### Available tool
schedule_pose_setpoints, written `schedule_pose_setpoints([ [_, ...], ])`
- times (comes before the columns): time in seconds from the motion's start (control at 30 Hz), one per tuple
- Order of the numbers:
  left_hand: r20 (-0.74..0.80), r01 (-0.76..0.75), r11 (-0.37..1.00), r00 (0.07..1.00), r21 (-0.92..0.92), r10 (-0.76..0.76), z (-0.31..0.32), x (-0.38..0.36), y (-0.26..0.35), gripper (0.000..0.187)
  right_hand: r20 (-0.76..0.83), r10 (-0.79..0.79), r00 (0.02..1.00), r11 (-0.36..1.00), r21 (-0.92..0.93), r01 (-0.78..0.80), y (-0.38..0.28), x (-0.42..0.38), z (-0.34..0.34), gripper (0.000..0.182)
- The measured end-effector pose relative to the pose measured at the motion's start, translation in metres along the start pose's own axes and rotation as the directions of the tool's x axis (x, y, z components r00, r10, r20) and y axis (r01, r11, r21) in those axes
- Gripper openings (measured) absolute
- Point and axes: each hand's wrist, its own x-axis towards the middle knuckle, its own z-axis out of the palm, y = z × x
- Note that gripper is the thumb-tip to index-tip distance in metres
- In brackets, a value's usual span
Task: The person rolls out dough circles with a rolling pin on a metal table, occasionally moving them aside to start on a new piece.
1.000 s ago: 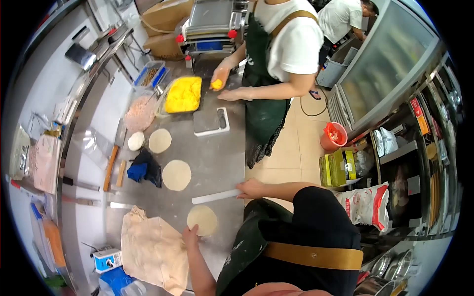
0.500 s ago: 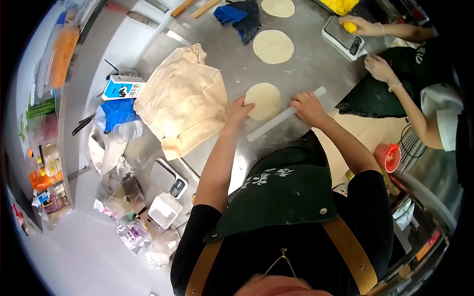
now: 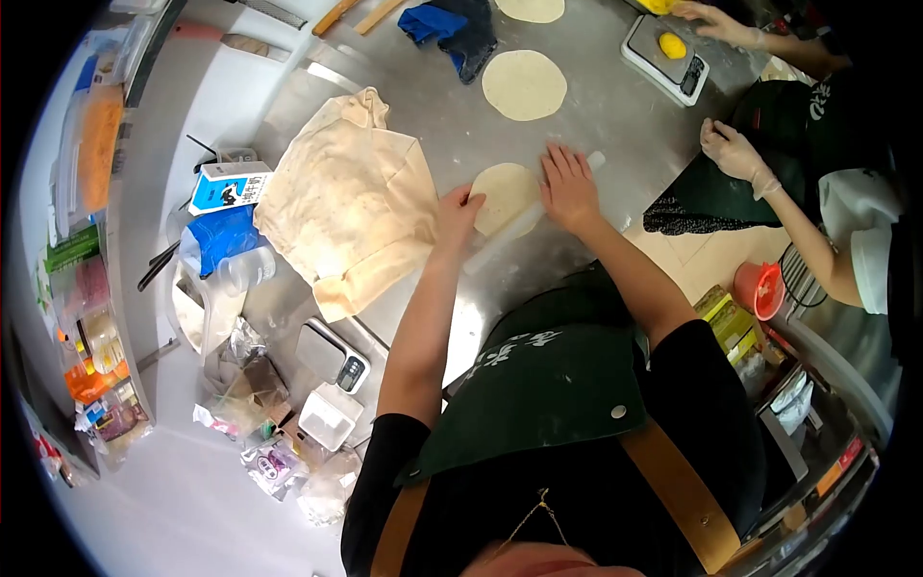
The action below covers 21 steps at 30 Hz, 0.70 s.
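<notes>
On the steel table lies a flat round of dough (image 3: 507, 197). My left hand (image 3: 457, 213) pinches its left edge between thumb and fingers. A white rolling pin (image 3: 514, 223) lies slantwise over the dough's lower right edge. My right hand (image 3: 571, 185) rests on the pin with its fingers stretched out flat. Farther up the table is a second dough round (image 3: 524, 85), and a third (image 3: 532, 8) is cut off by the top of the view. A cream cloth (image 3: 348, 204) lies crumpled to the left of my left hand.
A co-worker's gloved hands (image 3: 735, 159) are at the right, near a scale (image 3: 665, 60) bearing a yellow ball (image 3: 672, 45). A blue and black cloth (image 3: 452, 34) lies at the top. Left are a milk carton (image 3: 229, 188), another scale (image 3: 332, 354) and bags.
My right hand has moved up and left over the pin, its fingers now flat. The pin has moved onto the dough. The co-worker's hand has released the yellow ball onto the scale.
</notes>
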Motion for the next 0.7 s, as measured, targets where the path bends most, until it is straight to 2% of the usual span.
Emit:
schedule_pose_setpoints([
  [0.1,0.052,0.018,0.999,0.998,-0.033,-0.016,-0.001,0.006,0.008,0.026,0.030,0.023,0.999,0.999,-0.048,-0.022,0.003,-0.007,0.002,0.049],
  [0.2,0.154,0.125,0.991,0.981,-0.040,-0.117,-0.001,0.010,0.024,0.028,0.089,0.061,0.994,0.994,-0.098,-0.052,-0.010,0.028,0.002,0.053],
  [0.27,0.189,0.084,0.994,0.977,0.063,-0.095,-0.002,0.010,0.030,0.027,0.063,0.058,0.996,0.994,-0.098,-0.052,-0.013,0.037,0.001,0.055],
  [0.4,0.200,0.011,0.960,0.977,0.279,-0.069,0.000,0.012,0.043,0.027,0.103,0.025,0.994,0.993,-0.117,-0.013,-0.001,0.007,0.005,0.055],
  [0.5,0.193,0.049,0.980,0.977,0.194,-0.087,0.003,0.022,0.026,0.029,0.097,0.027,0.995,0.989,-0.148,-0.012,-0.009,0.035,0.002,0.055],
  [0.6,0.234,-0.071,0.930,0.972,0.362,-0.017,0.000,0.034,0.014,0.028,0.049,0.002,0.999,0.994,-0.107,0.003,-0.017,0.051,0.001,0.057],
  [0.7,0.224,-0.119,0.837,0.975,0.535,-0.004,0.005,0.026,0.027,0.029,0.041,-0.089,0.995,0.996,-0.014,0.089,0.004,0.009,0.006,0.058],
])
